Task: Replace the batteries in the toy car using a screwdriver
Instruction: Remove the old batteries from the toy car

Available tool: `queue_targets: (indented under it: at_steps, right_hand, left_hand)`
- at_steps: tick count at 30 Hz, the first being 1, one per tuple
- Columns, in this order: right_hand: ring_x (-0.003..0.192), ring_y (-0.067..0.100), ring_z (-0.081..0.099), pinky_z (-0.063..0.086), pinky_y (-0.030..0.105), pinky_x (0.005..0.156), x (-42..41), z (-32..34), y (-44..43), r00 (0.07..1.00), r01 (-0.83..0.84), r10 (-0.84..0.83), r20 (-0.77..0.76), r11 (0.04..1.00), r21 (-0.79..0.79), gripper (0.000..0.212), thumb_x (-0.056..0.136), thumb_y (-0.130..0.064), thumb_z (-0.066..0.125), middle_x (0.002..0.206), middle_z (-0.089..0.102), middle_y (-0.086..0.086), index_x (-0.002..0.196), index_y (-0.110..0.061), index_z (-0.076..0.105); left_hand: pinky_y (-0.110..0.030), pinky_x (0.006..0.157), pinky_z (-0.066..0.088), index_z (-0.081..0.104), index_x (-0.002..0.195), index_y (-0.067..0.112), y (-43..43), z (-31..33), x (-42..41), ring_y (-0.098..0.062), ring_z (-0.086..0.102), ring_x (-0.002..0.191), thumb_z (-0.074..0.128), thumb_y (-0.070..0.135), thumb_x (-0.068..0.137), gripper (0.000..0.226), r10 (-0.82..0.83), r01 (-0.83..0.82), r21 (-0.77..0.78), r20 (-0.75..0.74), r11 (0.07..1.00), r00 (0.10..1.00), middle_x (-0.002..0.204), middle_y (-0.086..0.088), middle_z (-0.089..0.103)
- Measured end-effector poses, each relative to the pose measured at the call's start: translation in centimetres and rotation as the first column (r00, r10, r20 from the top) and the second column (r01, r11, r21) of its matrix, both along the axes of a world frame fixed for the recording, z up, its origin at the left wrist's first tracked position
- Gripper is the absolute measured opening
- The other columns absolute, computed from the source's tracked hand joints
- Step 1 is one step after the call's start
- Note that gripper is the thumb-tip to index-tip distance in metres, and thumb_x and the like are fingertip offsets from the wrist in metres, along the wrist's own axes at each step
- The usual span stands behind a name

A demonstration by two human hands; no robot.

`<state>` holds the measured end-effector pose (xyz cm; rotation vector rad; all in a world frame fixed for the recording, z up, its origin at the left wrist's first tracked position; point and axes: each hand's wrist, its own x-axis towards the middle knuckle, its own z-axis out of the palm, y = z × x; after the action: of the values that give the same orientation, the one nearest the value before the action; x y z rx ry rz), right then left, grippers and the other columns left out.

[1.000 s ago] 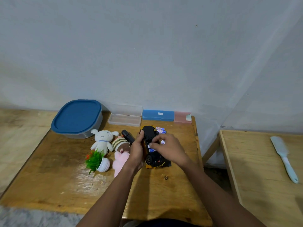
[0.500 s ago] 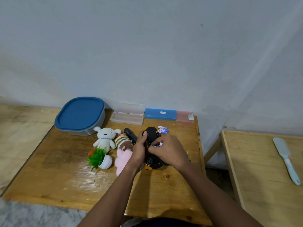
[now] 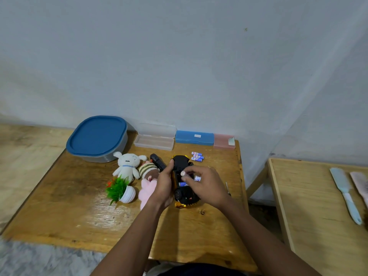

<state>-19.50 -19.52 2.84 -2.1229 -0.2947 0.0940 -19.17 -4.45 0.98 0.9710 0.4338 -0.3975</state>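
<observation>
The toy car (image 3: 186,197) lies belly-up on the right half of the wooden table (image 3: 79,206), with its black underside showing and gold bodywork at the near end. The left hand (image 3: 164,189) is wrapped round the car's left flank, its thumb up on the far end of the chassis. The right hand (image 3: 207,186) is over the middle of the underside with its fingers curled. It pinches a battery (image 3: 183,173) between thumb and forefinger, pale end up, and a second battery (image 3: 197,178) pokes out between the fingers. Below them a blue battery (image 3: 183,184) sits in the car's open bay. Just right of that hand a slim metal rod (image 3: 227,187) lies on the wood, too small to identify.

Left of the car sit a pink plush (image 3: 146,191) and a little potted plant (image 3: 121,191). Beyond those are a striped plush (image 3: 149,170), a white rabbit plush (image 3: 127,163) and a black object (image 3: 158,162) I can't make out. Loose batteries (image 3: 197,156) lie just past the car's far end.

Along the wall stand a blue-lidded container (image 3: 97,136), an open clear case (image 3: 155,139), a blue case (image 3: 194,138) and a pink case (image 3: 224,141). On the second table (image 3: 318,206) to the right lie a pale blue brush (image 3: 345,194) and a pink brush (image 3: 360,184).
</observation>
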Motion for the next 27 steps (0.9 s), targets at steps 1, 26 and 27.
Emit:
queue_targets:
  at_steps: [1,26,27]
  right_hand:
    - [0.088,0.001,0.066,0.055,0.027,0.077,0.0,0.2,0.2,0.998,0.063,-0.062,-0.018,0.995,0.078,0.009,0.088,-0.031,0.07,0.09,0.072,-0.014,0.096,-0.028,0.073]
    - [0.071,0.005,0.064,0.042,0.016,0.046,0.4,0.7,1.2,0.905,0.31,-0.308,-0.294,0.95,-0.04,0.01,0.085,-0.02,0.073,0.081,0.069,-0.011,0.093,-0.026,0.074]
    - [0.071,0.005,0.064,0.041,0.014,0.045,0.5,0.7,1.1,0.906,0.302,-0.3,-0.297,0.952,-0.038,0.011,0.085,-0.02,0.073,0.081,0.068,-0.011,0.094,-0.026,0.074]
  left_hand:
    - [-0.053,0.105,0.046,0.068,0.123,0.006,-0.1,0.2,-0.1,-0.037,0.065,0.113,0.038,0.052,0.102,0.059,0.004,-0.004,-0.011,-0.001,1.0,1.0,0.121,-0.022,0.069]
    - [-0.054,0.091,0.054,0.062,0.113,0.022,-0.9,-0.5,0.7,-0.038,0.066,0.105,0.063,0.021,0.088,0.025,0.075,-0.166,0.355,0.258,0.92,0.963,0.114,-0.019,0.066]
    - [-0.055,0.091,0.053,0.062,0.113,0.023,-0.9,-0.4,0.6,-0.038,0.065,0.106,0.063,0.021,0.089,0.024,0.075,-0.171,0.362,0.262,0.916,0.962,0.114,-0.019,0.066]
